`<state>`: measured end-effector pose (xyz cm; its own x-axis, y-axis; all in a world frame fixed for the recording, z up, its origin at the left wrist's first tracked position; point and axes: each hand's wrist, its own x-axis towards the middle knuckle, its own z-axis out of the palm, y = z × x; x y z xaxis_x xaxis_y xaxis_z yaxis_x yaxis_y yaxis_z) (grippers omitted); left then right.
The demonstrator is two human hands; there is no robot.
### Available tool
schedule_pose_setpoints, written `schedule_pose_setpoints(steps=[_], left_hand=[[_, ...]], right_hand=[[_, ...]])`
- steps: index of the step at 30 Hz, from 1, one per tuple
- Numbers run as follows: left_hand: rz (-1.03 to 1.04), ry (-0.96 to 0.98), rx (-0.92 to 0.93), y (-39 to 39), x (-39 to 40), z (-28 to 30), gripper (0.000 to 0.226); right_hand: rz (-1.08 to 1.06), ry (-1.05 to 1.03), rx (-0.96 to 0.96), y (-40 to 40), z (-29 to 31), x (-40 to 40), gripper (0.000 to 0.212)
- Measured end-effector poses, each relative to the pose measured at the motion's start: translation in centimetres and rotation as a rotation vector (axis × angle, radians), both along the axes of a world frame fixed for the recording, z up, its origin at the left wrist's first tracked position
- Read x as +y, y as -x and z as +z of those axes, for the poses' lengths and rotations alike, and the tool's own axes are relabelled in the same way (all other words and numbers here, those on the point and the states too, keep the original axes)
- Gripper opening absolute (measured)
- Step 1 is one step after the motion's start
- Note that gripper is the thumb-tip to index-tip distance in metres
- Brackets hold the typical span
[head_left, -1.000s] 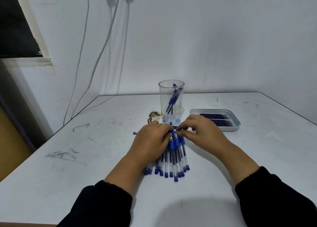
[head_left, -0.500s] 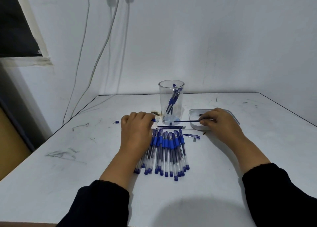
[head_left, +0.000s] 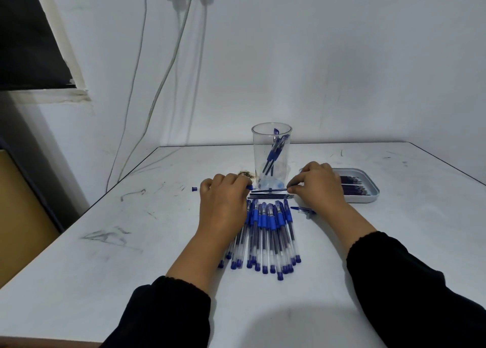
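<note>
Right hand [head_left: 319, 187]: thumb and forefinger pinched on the right end of 1 thin dark refill [head_left: 268, 190], other fingers curled. The refill is held level just above the table [head_left: 131, 242], running 3 to 9 o'clock between the 2 hands.

Left hand [head_left: 223, 203]: knuckles up, fingers curled, with a small blue part [head_left: 248, 187] gripped at the fingertips. That part sits at the refill's left end; cannot tell whether the 2 touch.

Just below the held refill, a few loose refills [head_left: 271, 196] lie flat, also 3 to 9.

Pens [head_left: 268, 232]: a fanned pile at 6 o'clock from the refill, end plugs toward the person. The left wrist covers the pile's left edge.

Cup [head_left: 272, 147]: clear, upright, at 12 o'clock from the refill, a few pens leaning inside.

Tray [head_left: 373, 197]: at 3 o'clock, beyond the right hand, dark refills lying in it.

Cap [head_left: 302, 210]: loose, at 5 o'clock from the refill, beside the right wrist.

Blue plug [head_left: 194, 189]: alone at 9 o'clock, just beyond the left hand.
</note>
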<state>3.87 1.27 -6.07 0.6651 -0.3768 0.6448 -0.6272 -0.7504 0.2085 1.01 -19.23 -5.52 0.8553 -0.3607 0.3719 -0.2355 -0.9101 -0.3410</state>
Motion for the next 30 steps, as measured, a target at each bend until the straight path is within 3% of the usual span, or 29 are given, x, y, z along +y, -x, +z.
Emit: schedule_pose_setpoints(steps=[10, 21, 25, 30], left_hand=[[-0.009, -0.010, 0.033, 0.1, 0.0, 0.1, 0.020], [-0.033, 0.008, 0.056, 0.3, 0.0, 0.0, 0.020], [-0.072, 0.055, 0.026, 0.4, -0.1, -0.1, 0.017], [-0.129, 0.063, -0.007, 0.7, -0.4, -0.3, 0.016]], right_hand=[[-0.019, 0.039, 0.063, -1.0, -0.2, 0.4, 0.019], [-0.026, -0.031, -0.006, -0.3, 0.1, -0.7, 0.015], [-0.105, -0.084, -0.056, 0.5, 0.9, -2.8, 0.015], [-0.244, -0.181, 0.054, 1.9, 1.1, -5.1, 0.017]])
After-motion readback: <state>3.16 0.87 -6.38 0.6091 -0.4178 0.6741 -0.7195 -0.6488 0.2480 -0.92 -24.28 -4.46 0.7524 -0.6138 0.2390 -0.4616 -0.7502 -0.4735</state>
